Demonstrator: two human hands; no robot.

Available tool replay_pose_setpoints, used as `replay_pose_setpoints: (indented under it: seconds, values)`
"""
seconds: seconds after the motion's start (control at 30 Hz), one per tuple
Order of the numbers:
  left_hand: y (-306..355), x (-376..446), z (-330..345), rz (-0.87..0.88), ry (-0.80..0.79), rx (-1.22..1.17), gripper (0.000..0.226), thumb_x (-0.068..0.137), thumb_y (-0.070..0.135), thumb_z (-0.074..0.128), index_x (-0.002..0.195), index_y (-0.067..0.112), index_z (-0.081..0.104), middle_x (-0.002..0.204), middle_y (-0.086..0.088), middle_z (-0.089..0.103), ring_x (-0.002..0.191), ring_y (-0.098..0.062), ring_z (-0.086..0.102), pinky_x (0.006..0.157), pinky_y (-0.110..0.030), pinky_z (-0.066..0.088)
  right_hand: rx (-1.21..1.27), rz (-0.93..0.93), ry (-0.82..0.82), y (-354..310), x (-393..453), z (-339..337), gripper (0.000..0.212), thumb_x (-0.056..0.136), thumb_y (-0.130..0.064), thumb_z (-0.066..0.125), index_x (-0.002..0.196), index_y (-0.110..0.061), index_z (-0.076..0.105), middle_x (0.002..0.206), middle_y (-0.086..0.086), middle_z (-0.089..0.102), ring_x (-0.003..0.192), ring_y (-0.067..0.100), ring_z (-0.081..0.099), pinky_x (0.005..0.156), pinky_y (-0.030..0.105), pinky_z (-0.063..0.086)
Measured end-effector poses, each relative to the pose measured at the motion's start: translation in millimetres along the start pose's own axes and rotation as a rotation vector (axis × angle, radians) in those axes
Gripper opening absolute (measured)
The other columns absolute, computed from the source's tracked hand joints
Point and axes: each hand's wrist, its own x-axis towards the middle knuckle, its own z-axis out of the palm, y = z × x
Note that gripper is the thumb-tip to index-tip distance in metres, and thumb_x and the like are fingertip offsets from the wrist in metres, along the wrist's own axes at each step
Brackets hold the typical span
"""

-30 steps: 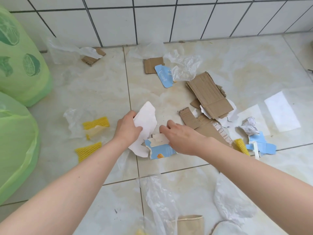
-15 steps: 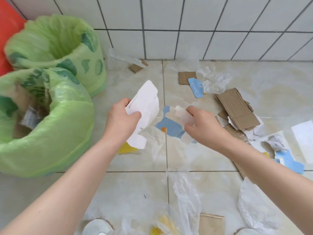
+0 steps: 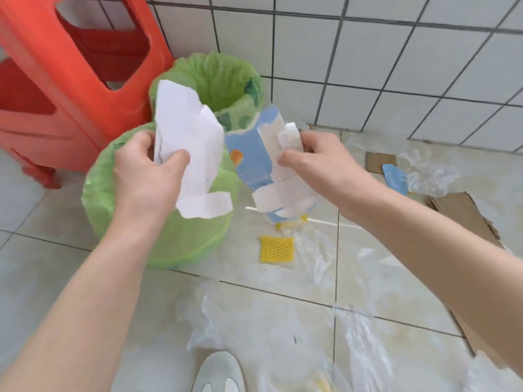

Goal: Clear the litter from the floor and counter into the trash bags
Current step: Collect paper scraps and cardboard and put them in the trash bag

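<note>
Above the near green trash bag point(image 3: 158, 239), a torn white paper sheet point(image 3: 186, 142) is held up by the left hand point(image 3: 147, 171), whose fingers and thumb are curled round the sheet's left edge. The sheet stands roughly upright, and a folded white flap hangs from its lower end over the bag's mouth. Just to the right of that bag, a torn blue and white carton piece point(image 3: 254, 162) is pinched by the right hand point(image 3: 317, 165), with the thumb pressed onto a white strip at the piece's upper right. The carton piece is held in the air beside the bag's right rim, not over its opening, and the two held pieces are near each other but apart.

Behind the near bag, a second green trash bag point(image 3: 215, 80) is seen open against the white tiled wall point(image 3: 368, 58). To the left of both bags a red plastic stool point(image 3: 65, 80) is set on the floor point(image 3: 42, 278). On the floor to the right of the near bag a yellow foam net point(image 3: 276, 248) is lying flat, with crumpled clear plastic film point(image 3: 314, 250) beside it. Farther right of the bag, brown cardboard point(image 3: 464, 219), a small blue card point(image 3: 394, 178) and more clear plastic wrap point(image 3: 430, 174) are scattered near the wall. In front of the near bag, at the lower edge, the toe of a pale shoe point(image 3: 219, 372) is seen.
</note>
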Motion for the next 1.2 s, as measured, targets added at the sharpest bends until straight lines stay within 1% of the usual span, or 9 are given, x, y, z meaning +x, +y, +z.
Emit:
replay_pose_setpoints:
  seconds: [0.07, 0.27, 0.47, 0.57, 0.63, 0.7, 0.77, 0.97, 1.2]
  values:
    - [-7, 11, -13, 0.0, 0.098, 0.046, 0.014, 0.074, 0.02, 0.062, 0.086, 0.014, 0.059, 0.076, 0.003, 0.062, 0.067, -0.017, 0.055, 0.064, -0.031, 0.045, 0.059, -0.01, -0.019, -15, 8, 16, 0.01, 0.083, -0.016, 0.055, 0.088, -0.013, 0.064, 0.071, -0.005, 0.057, 0.06, 0.012, 0.05, 0.054, 0.022, 0.038]
    - [-29, 36, -42, 0.088, 0.317, 0.198, 0.017, 0.073, 0.025, 0.051, 0.087, 0.018, 0.048, 0.086, -0.004, 0.06, 0.082, -0.031, 0.059, 0.073, -0.045, 0.05, 0.166, 0.073, -0.156, -44, 31, 60, 0.01, 0.085, -0.013, 0.053, 0.089, -0.017, 0.061, 0.082, 0.001, 0.067, 0.05, 0.014, 0.061, 0.054, 0.022, 0.048]
    - [-42, 34, -39, 0.192, 0.356, 0.363, 0.016, 0.08, 0.012, 0.049, 0.093, 0.004, 0.05, 0.101, -0.017, 0.057, 0.087, -0.029, 0.049, 0.07, -0.031, 0.033, 0.271, 0.145, -0.142, -53, 53, 102, 0.018, 0.087, -0.009, 0.051, 0.101, -0.007, 0.061, 0.094, 0.012, 0.072, 0.068, 0.028, 0.074, 0.047, 0.023, 0.052]
    - [-48, 39, -30, 0.203, 0.284, 0.407, 0.014, 0.082, 0.01, 0.051, 0.095, 0.002, 0.05, 0.103, -0.018, 0.055, 0.089, -0.031, 0.048, 0.072, -0.031, 0.032, 0.229, 0.132, -0.102, -57, 65, 110, 0.018, 0.086, -0.01, 0.051, 0.103, -0.006, 0.059, 0.088, 0.012, 0.071, 0.065, 0.027, 0.073, 0.048, 0.025, 0.056]
    - [-58, 43, -21, 0.141, 0.14, 0.452, 0.017, 0.085, 0.015, 0.057, 0.099, 0.005, 0.052, 0.104, -0.016, 0.057, 0.094, -0.033, 0.052, 0.076, -0.036, 0.035, 0.087, 0.093, -0.094, -56, 69, 112, 0.01, 0.087, -0.013, 0.052, 0.092, -0.006, 0.057, 0.08, 0.011, 0.069, 0.066, 0.029, 0.073, 0.06, 0.038, 0.061]
    - [-65, 42, -12, 0.027, -0.037, 0.435, 0.026, 0.086, 0.026, 0.064, 0.105, 0.009, 0.057, 0.104, -0.009, 0.064, 0.095, -0.027, 0.056, 0.076, -0.032, 0.039, -0.011, 0.096, -0.178, -54, 68, 111, 0.015, 0.09, -0.02, 0.054, 0.082, -0.008, 0.053, 0.081, 0.012, 0.068, 0.068, 0.028, 0.074, 0.066, 0.046, 0.061]
    - [-67, 38, -6, -0.026, -0.123, 0.396, 0.034, 0.086, 0.033, 0.065, 0.111, 0.011, 0.061, 0.105, -0.005, 0.067, 0.093, -0.02, 0.056, 0.078, -0.03, 0.042, -0.07, 0.131, -0.28, -53, 66, 108, 0.021, 0.09, -0.028, 0.058, 0.088, -0.007, 0.054, 0.093, 0.012, 0.068, 0.071, 0.026, 0.074, 0.065, 0.044, 0.061]
    - [-59, 27, -2, 0.062, -0.117, 0.401, 0.026, 0.089, 0.025, 0.058, 0.112, 0.014, 0.063, 0.106, -0.003, 0.068, 0.097, -0.022, 0.062, 0.083, -0.035, 0.051, -0.117, 0.136, -0.269, -37, 56, 74, 0.025, 0.091, -0.016, 0.048, 0.107, -0.001, 0.059, 0.095, 0.008, 0.072, 0.078, 0.021, 0.074, 0.071, 0.039, 0.062]
    - [-25, -4, 24, 0.229, -0.128, 0.29, 0.017, 0.087, 0.018, 0.057, 0.102, 0.015, 0.064, 0.092, 0.002, 0.068, 0.084, -0.017, 0.063, 0.08, -0.033, 0.052, -0.18, 0.221, -0.242, 21, 24, 8, 0.022, 0.093, -0.017, 0.049, 0.105, -0.006, 0.065, 0.094, 0.005, 0.072, 0.085, 0.021, 0.072, 0.075, 0.033, 0.06]
